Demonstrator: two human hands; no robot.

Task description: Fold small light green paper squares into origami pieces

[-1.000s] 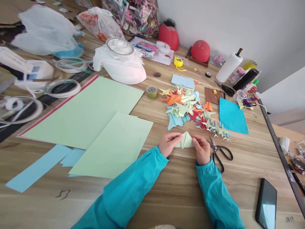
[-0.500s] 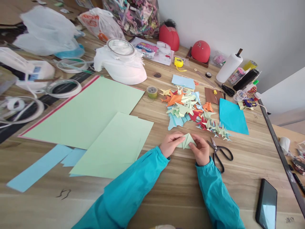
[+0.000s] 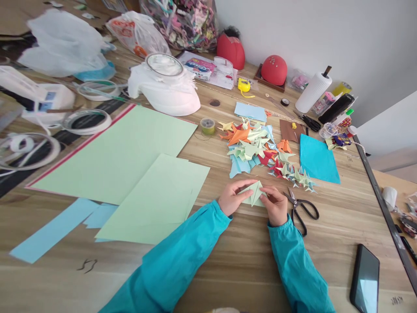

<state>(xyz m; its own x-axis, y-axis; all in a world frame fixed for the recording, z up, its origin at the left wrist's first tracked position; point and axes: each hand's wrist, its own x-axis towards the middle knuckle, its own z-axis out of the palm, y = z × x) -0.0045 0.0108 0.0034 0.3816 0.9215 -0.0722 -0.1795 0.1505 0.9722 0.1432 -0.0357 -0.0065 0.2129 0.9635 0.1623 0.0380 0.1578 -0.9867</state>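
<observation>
Green paper, folded into one pointed piece, lies low on the wooden worktop between two hands. The left hand has its fingers pressed together along the piece's left edge, thumb underneath, pinching it. The right hand pinches the right edge the same way, fingers curled close. Both arms wear teal sleeves.

At 3 o'clock from the hands, just beside the right one, lies one pair of black scissors; a second pair sits well apart at 1 o'clock. At 12 o'clock is one heap of folded pieces in green, orange, red and blue, too many and too tangled to count. One blue sheet lies at 2 o'clock, and a paler one beyond the heap. Two large green sheets overlap at 9 to 10 o'clock, with two pale blue strips below them. One phone rests at 4 o'clock. Two red domes stand by the wall at 12 o'clock, one white roll to their right.
</observation>
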